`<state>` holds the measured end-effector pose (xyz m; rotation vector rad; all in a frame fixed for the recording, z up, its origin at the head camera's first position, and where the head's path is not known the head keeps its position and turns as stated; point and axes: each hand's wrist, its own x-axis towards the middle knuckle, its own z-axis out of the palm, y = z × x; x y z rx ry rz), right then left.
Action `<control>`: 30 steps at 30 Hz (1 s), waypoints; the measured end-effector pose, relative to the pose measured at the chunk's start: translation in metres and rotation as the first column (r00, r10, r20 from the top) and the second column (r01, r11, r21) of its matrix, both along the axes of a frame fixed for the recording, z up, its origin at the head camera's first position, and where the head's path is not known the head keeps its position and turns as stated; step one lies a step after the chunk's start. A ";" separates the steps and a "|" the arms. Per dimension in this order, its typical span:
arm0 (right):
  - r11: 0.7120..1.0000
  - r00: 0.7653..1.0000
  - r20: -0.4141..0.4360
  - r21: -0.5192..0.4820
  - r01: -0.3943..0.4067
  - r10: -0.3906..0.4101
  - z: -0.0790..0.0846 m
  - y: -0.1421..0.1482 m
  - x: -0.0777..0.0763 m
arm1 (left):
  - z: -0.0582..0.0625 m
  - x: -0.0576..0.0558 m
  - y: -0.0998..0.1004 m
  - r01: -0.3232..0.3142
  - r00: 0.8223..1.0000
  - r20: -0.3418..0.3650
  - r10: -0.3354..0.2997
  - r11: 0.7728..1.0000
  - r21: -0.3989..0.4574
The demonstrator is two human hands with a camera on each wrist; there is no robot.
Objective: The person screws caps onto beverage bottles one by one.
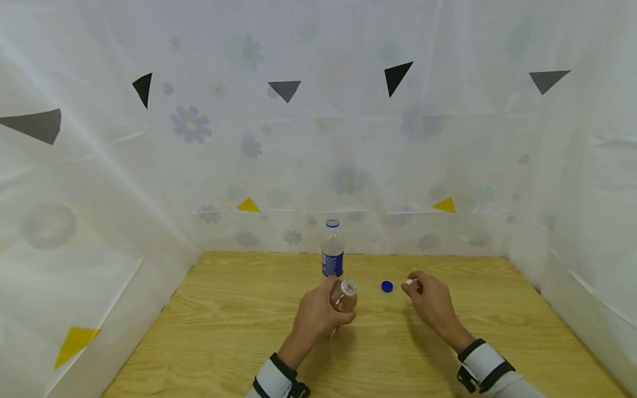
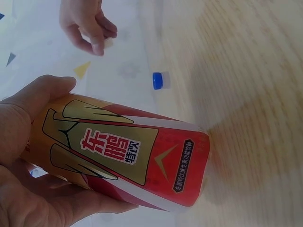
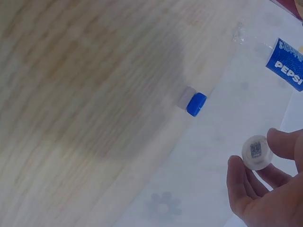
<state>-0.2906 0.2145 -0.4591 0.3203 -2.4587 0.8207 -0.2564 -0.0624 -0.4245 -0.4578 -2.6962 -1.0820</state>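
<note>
My left hand (image 1: pixel 316 312) grips an uncapped plastic drink bottle (image 1: pixel 344 298) round its upper part. Its red and gold label (image 2: pixel 113 146) faces the left wrist camera, and its base is close over the wooden tabletop. Between the thumb and fingers of my right hand (image 1: pixel 432 301), raised above the table, I pinch a white bottle cap (image 3: pixel 257 152) with a small dark printed square on it. A blue bottle cap (image 1: pixel 387 286) lies on the table between the two hands. Just beyond the left hand stands an uncapped clear bottle (image 1: pixel 332 249) with a blue Pepsi label (image 3: pixel 288 66).
The light wooden table (image 1: pixel 239 331) reaches back to a pale flowered curtain (image 1: pixel 318 149). Similar white sheeting hangs on both sides. Black, grey and yellow triangles (image 1: pixel 444 204) mark the sheets.
</note>
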 end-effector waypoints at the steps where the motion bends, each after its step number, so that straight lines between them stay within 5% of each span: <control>1: 1.000 1.000 0.004 -0.007 0.002 -0.002 -0.001 0.000 0.001 | 0.000 0.000 0.000 0.000 1.000 0.003 0.000 1.000 0.002; 11: 0.999 0.982 0.190 0.042 -0.023 0.015 -0.010 -0.002 0.009 | 0.001 -0.003 -0.002 0.000 1.000 -0.012 0.000 1.000 -0.014; 17: 0.989 0.977 0.209 0.128 -0.072 0.044 -0.017 -0.006 0.012 | 0.000 -0.003 -0.002 -0.006 1.000 -0.013 0.006 1.000 -0.005; 30: 0.994 0.960 0.282 0.105 -0.029 -0.001 -0.024 -0.007 0.019 | -0.003 -0.003 0.000 -0.002 1.000 -0.024 0.001 1.000 -0.013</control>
